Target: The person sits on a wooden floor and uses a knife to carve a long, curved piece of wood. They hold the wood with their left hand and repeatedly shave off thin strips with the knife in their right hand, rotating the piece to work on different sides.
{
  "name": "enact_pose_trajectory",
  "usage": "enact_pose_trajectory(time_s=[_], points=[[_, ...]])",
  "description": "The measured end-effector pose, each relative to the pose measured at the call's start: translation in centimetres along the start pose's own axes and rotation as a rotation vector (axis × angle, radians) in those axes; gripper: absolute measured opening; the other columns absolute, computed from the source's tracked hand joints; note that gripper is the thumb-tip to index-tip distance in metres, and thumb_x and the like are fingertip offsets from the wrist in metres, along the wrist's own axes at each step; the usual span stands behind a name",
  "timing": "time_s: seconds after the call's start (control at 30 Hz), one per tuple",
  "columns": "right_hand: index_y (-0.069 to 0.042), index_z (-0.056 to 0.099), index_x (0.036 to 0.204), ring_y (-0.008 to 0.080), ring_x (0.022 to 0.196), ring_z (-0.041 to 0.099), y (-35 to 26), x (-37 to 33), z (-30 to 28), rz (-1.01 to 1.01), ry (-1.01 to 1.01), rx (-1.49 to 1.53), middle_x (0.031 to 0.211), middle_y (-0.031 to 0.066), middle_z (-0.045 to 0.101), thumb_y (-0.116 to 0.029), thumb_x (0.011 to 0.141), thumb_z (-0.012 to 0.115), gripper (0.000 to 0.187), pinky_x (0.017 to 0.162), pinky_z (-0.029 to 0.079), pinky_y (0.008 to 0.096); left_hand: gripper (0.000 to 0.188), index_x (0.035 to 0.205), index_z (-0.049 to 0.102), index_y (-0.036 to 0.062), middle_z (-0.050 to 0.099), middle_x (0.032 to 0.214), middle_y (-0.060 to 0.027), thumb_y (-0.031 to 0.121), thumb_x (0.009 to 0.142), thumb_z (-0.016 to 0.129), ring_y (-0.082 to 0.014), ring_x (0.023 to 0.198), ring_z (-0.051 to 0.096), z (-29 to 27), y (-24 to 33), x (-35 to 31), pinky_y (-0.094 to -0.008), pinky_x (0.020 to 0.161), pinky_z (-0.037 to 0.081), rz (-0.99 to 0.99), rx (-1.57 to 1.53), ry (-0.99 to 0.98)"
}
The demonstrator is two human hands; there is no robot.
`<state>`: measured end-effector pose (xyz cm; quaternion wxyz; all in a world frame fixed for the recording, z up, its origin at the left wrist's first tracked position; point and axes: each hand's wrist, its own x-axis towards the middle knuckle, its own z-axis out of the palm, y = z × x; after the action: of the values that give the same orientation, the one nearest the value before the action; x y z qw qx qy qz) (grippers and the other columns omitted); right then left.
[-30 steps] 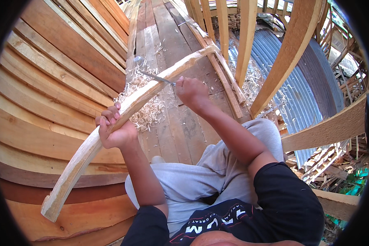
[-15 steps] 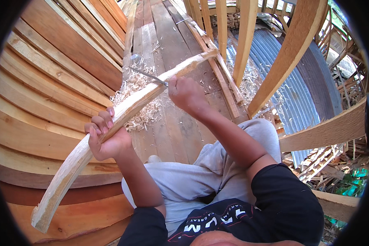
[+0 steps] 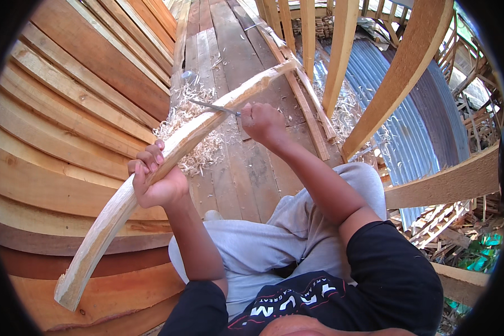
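**Curved timber piece under the blade, shifted lower in the grip**

Curved timber piece (image 3: 168, 162) runs diagonally from the lower left of the frame to the upper middle, its far end resting on the plank floor (image 3: 252, 179). The left hand (image 3: 154, 182) is wrapped tight around it just below its midpoint, fingers curled over the top edge. The right hand (image 3: 263, 122), a little above centre, is closed around the handle of a blade (image 3: 213, 105) whose thin metal lies flat across the upper face of the timber.

Set against the earlier views, the near end has swung down toward the lower left, and the left hand now sits lower in the frame — the piece lies at a steeper slant. The right hand has drawn back toward the body along the wood, with the blade touching the same pale stretch. To my eye that means another shaving stroke on the same face, with the grip reset to brace it.

Outward from the hands, a heap of wood shavings (image 3: 193, 143) lies on the floor beneath the timber. Stacked hull planks (image 3: 67, 106) fill the left side; upright curved ribs (image 3: 403, 73) rise at the upper right, with corrugated metal sheet (image 3: 409, 129) beyond them. Grey trousers (image 3: 274, 246) fill the lower middle.
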<state>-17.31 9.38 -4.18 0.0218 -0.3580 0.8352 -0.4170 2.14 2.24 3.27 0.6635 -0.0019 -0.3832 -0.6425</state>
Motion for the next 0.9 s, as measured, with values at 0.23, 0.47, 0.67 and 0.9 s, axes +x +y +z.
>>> enact_pose_trajectory(time_s=[0.23,0.47,0.67,0.9], points=[[0.001,0.068,0.079,0.0463,0.081,0.063,-4.7,-2.0,-2.2,0.091,-0.216,-0.065,0.082,0.0288,0.064,-0.034,0.096,0.03,0.054,0.081,0.048,0.0549,0.022,0.064,0.037,0.0169,0.035,0.06,0.0004,0.02,0.08,0.052,-0.0155,0.065,0.04,-1.3,-0.7,0.2,-0.0399,0.083,0.034,0.038,0.01,-0.137],[0.003,0.068,0.082,0.0461,0.086,0.064,0.6,1.1,-1.6,0.207,-0.063,-0.109,0.086,0.0297,0.065,-0.034,0.098,0.025,0.059,0.084,0.048,0.0542,0.021,0.067,0.035,0.0162,0.034,0.061,0.0003,0.021,0.078,0.052,-0.0152,0.065,0.037,-0.1,-1.3,-0.7,-0.0391,0.079,0.033,0.062,0.036,-0.196],[0.003,0.068,0.085,0.0454,0.086,0.064,-2.6,0.6,-1.6,0.16,-0.086,-0.101,0.088,0.0297,0.065,-0.039,0.099,0.024,0.063,0.083,0.048,0.0558,0.019,0.068,0.036,0.0104,0.038,0.058,-0.003,0.015,0.076,0.053,-0.0161,0.06,0.036,1.5,-0.1,-1.5,-0.0386,0.072,0.035,0.103,0.009,-0.241],[0.008,0.066,0.086,0.048,0.087,0.063,1.0,0.7,-1.0,0.211,-0.055,-0.079,0.086,0.0339,0.063,-0.034,0.098,0.026,0.059,0.086,0.047,0.0545,0.02,0.068,0.036,0.0124,0.038,0.06,-0.0018,0.018,0.077,0.053,-0.0152,0.062,0.037,1.5,0.8,-2.0,-0.0377,0.073,0.033,0.082,0.007,-0.272]])
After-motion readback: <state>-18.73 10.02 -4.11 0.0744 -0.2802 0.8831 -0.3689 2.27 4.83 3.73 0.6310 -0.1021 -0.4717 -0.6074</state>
